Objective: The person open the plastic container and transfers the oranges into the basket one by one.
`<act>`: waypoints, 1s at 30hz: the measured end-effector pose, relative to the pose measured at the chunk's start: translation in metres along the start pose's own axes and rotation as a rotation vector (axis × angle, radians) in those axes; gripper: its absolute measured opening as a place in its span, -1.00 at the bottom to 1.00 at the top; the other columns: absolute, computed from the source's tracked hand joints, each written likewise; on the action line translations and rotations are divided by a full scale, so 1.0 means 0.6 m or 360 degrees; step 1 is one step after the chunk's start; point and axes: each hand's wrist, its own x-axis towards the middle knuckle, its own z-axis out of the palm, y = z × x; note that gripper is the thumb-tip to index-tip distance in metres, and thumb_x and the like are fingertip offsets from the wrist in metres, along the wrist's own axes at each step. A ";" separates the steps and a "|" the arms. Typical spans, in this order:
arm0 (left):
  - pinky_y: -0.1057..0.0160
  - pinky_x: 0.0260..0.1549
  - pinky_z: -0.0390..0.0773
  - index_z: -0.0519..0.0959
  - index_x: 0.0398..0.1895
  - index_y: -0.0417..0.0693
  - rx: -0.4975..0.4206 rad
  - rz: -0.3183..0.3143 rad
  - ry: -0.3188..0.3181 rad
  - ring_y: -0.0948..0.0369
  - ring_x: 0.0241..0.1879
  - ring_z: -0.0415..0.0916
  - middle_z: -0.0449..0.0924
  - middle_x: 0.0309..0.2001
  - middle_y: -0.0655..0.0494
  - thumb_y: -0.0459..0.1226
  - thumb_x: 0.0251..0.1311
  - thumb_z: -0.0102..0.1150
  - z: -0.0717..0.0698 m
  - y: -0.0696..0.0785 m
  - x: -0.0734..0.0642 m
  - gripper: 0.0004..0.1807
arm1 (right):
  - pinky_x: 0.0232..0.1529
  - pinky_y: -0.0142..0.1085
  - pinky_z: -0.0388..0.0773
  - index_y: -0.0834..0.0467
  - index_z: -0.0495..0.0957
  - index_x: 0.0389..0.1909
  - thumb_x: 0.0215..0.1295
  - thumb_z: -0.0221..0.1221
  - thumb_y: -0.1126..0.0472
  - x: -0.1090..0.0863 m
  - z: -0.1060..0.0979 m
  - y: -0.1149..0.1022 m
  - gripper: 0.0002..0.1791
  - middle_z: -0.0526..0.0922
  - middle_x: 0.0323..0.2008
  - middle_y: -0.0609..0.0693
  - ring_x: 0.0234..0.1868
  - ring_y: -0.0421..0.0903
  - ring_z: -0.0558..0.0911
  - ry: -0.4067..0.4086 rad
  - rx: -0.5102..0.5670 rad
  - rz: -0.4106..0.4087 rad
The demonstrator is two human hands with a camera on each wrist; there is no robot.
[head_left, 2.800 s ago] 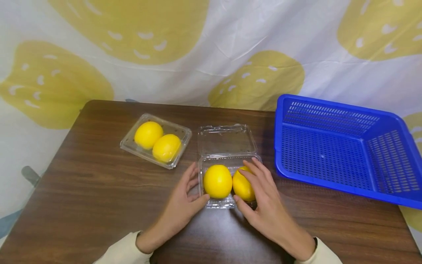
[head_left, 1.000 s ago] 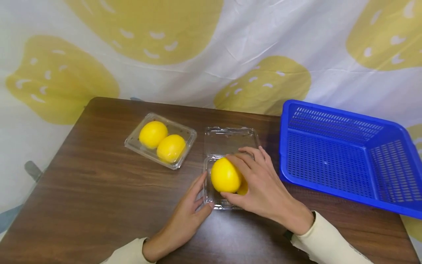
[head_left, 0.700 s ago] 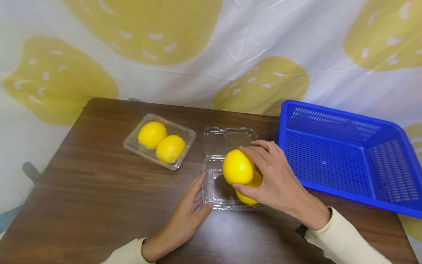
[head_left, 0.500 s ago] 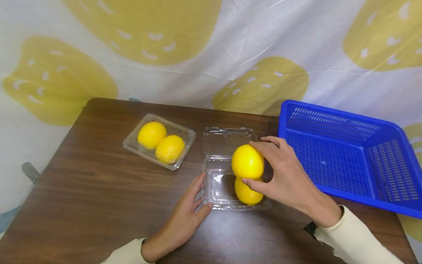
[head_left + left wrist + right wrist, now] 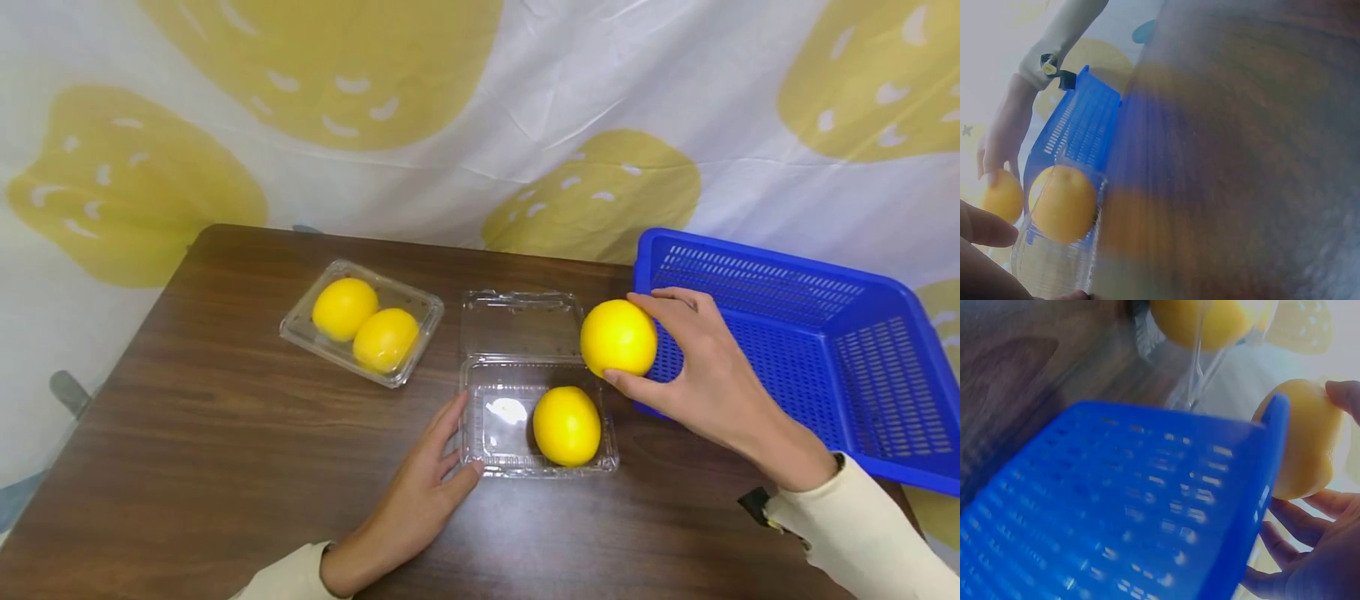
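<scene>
My right hand (image 5: 708,375) holds a yellow lemon (image 5: 617,339) between thumb and fingers. It is above the table, between the clear plastic clamshell box (image 5: 498,442) and the blue basket (image 5: 780,442). The box's lid (image 5: 521,325) lies folded back, away from me. A second lemon (image 5: 567,427) sits in the right half of its base. With fingers nearly straight, my left hand (image 5: 420,500) touches the box's left side, thumb at the front corner. In the right wrist view, the basket's edge (image 5: 1272,431) partly covers the held lemon (image 5: 1307,437).
Left of the open box stands a closed clear clamshell (image 5: 292,329) with two lemons (image 5: 345,308) inside. The blue plastic basket fills the table's right side, its bottom bare. A white cloth with yellow fruit prints (image 5: 420,192) hangs behind the wooden table (image 5: 202,417).
My right hand has taken one lemon from the left of the open box, lifted it and carried it rightward over the other lemon toward the basket. The left hand stays at the box's side.
</scene>
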 end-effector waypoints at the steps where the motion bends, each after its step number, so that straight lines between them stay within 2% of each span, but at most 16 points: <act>1: -0.28 0.55 0.34 0.06 0.78 -0.25 -0.0001 -0.0003 0.0000 -0.29 0.68 0.07 -0.06 0.76 -0.29 -0.44 0.48 0.24 0.000 0.000 0.000 -0.11 | 0.16 0.32 0.55 0.21 0.62 0.39 -0.07 0.72 0.13 0.001 -0.004 0.003 -0.08 0.68 0.26 0.20 0.42 0.24 0.42 0.0010 0.0006 0.0011; 8: -0.26 0.55 0.35 0.06 0.78 -0.24 -0.0004 0.0005 -0.0005 -0.28 0.68 0.07 -0.06 0.77 -0.27 -0.44 0.48 0.25 0.000 -0.001 0.001 -0.11 | 0.18 0.28 0.49 0.22 0.61 0.42 -0.03 0.71 0.15 0.005 -0.032 0.023 -0.08 0.61 0.32 0.25 0.37 0.24 0.43 0.0015 0.0004 0.0121; 13: -0.24 0.55 0.37 0.06 0.78 -0.24 0.0010 0.0004 -0.0010 -0.28 0.68 0.07 -0.06 0.77 -0.26 -0.45 0.47 0.24 0.000 -0.002 0.003 -0.10 | 0.14 0.32 0.47 0.23 0.58 0.46 0.02 0.70 0.12 0.008 -0.055 0.042 -0.07 0.59 0.33 0.28 0.34 0.28 0.42 -0.0038 -0.0030 0.0239; 23: -0.27 0.55 0.36 0.06 0.78 -0.24 0.0001 -0.0001 -0.0001 -0.28 0.69 0.07 -0.06 0.77 -0.27 -0.45 0.48 0.24 -0.003 0.001 0.000 -0.11 | 0.11 0.38 0.43 0.21 0.50 0.54 0.19 0.62 -0.10 0.034 -0.099 0.083 -0.04 0.53 0.44 0.32 0.41 0.37 0.32 -0.0294 -0.0144 0.0393; 30: -0.25 0.55 0.36 0.06 0.78 -0.22 -0.0001 -0.0002 0.0004 -0.27 0.69 0.07 -0.05 0.77 -0.24 -0.45 0.48 0.25 -0.003 -0.001 0.000 -0.11 | 0.10 0.35 0.44 0.23 0.46 0.57 0.25 0.56 -0.22 0.050 -0.102 0.118 0.01 0.52 0.46 0.34 0.40 0.38 0.33 -0.0453 -0.0180 0.0477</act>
